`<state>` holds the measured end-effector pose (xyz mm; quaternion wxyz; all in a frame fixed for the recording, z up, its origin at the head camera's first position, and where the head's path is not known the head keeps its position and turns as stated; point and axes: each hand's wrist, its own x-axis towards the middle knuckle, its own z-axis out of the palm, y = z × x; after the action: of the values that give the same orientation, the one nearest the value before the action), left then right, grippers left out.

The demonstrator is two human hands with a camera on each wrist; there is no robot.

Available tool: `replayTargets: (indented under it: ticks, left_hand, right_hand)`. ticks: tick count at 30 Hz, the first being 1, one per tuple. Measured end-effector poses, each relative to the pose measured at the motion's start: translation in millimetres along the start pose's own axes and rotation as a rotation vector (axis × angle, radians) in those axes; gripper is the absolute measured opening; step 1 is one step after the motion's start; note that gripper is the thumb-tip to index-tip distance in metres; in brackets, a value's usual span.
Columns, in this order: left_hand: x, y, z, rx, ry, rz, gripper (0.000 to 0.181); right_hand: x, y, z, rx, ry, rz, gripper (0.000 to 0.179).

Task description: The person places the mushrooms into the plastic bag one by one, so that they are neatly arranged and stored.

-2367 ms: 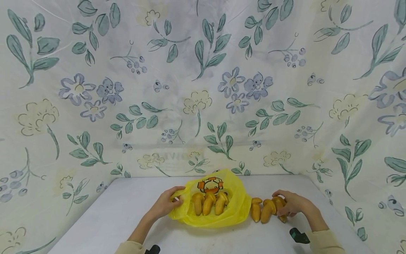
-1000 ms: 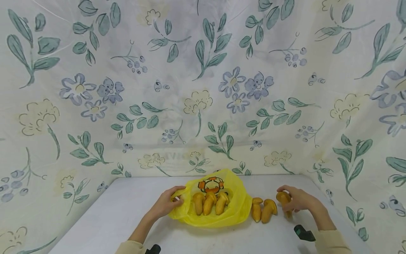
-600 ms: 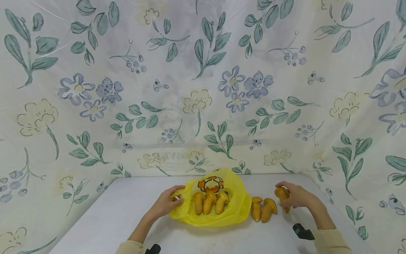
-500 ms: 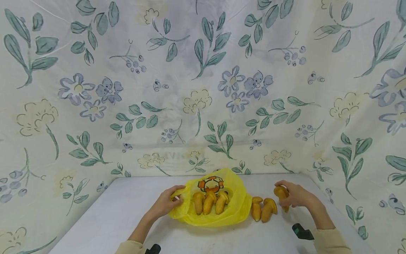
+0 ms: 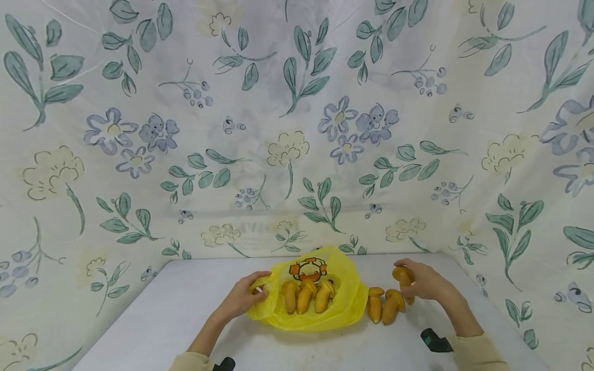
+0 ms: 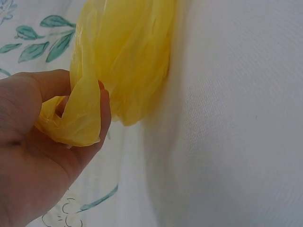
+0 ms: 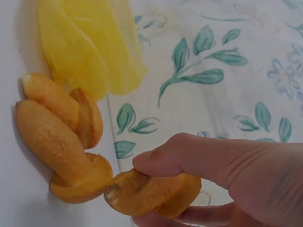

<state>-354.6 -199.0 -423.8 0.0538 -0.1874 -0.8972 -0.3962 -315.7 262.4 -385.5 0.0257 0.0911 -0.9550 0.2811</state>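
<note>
One mushroom [image 5: 402, 275] sits in the right hand [image 5: 428, 281], thumb and fingers pinching it, just beside two mushrooms [image 5: 391, 308] on the table [image 5: 185, 296]! And there's the yellow bag [image 5: 350, 301], three mushrooms [image 5: 305, 298] inside, edge gripped by the left hand's curled fingers [image 6: 104, 106], floral cloth [image 5: 290, 149] behind.

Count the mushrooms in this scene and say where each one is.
6. Three mushrooms lie in the yellow bag, two mushrooms lie on the table beside it, and one mushroom is held by the right hand. The bag's folds may hide more.
</note>
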Motion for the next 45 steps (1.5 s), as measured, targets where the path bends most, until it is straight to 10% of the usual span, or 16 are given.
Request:
replayTargets:
  ticks: [45]
  left_hand:
    - [-0.6,-0.4,-0.4,0.009,0.006,0.006,0.046]
  right_hand:
    - [15.5,-57.8,31.9,0.055,-0.085,-0.043,0.062]
